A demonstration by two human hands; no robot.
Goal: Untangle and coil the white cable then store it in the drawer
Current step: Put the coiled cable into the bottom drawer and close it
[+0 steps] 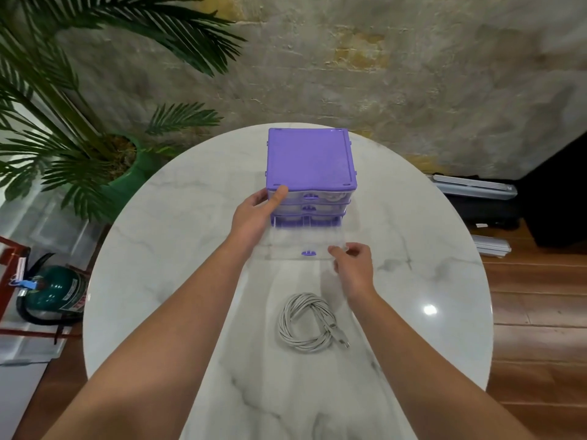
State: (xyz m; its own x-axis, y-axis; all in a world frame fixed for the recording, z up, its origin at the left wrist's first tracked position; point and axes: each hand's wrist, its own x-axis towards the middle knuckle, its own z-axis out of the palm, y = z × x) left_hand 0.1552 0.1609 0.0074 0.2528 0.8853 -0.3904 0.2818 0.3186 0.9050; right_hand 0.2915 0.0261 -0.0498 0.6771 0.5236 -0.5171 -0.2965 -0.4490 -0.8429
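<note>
Cable [306, 323], white and wound into a loose round coil, lies flat on the marble table [165, 249] at the near middle, its plug ends resting at the coil's right side. It is apart from both hands and just near of the pulled-out drawer.

Farther back stands a purple drawer unit [310, 160] with clear drawers stacked in three tiers. The bottom drawer [305, 241] is drawn out toward the person, its clear front with a small purple handle lying between the two hands. The upper two drawers sit pushed in.

The left hand [254, 217] holds the unit's left front corner, thumb laid up against the upper left edge and the other fingers wrapped round the side, out of view. The right hand [354, 265] pinches the right front corner of the open drawer between thumb and curled fingers.

A potted palm [95, 128] in a green pot stands on the floor to the far left of the table, and a green fire extinguisher [55, 292] lies lower on the left. Dark cases [476, 201] rest on the wooden floor to the right.
</note>
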